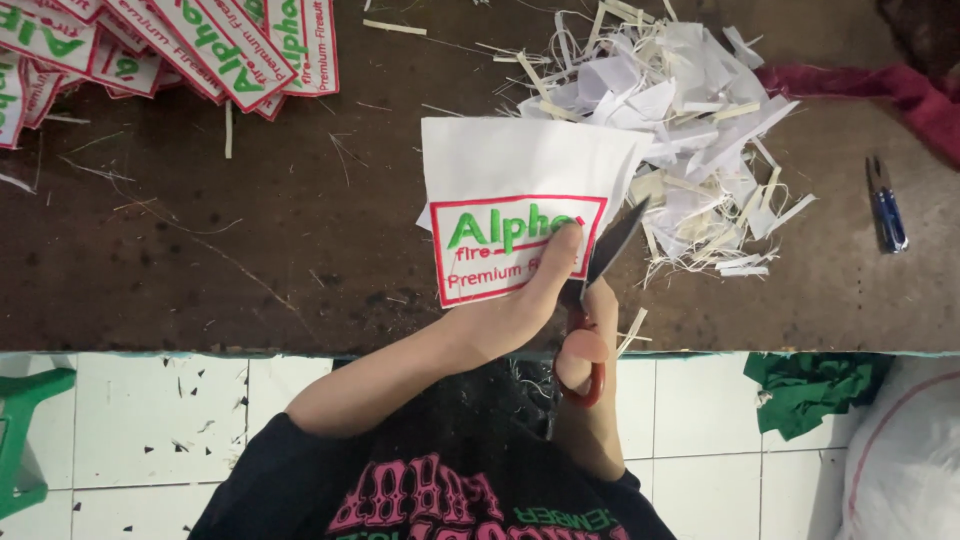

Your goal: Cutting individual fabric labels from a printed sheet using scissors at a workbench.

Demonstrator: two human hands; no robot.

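Patch pinched in left hand; right hand grips scissors, blades open.

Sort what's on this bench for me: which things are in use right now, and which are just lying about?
In use:
left hand holding the white embroidered patch
right hand working the red-handled scissors

Lying about:
stack of trimmed patches
heap of white offcuts
blue thread snips
green cloth
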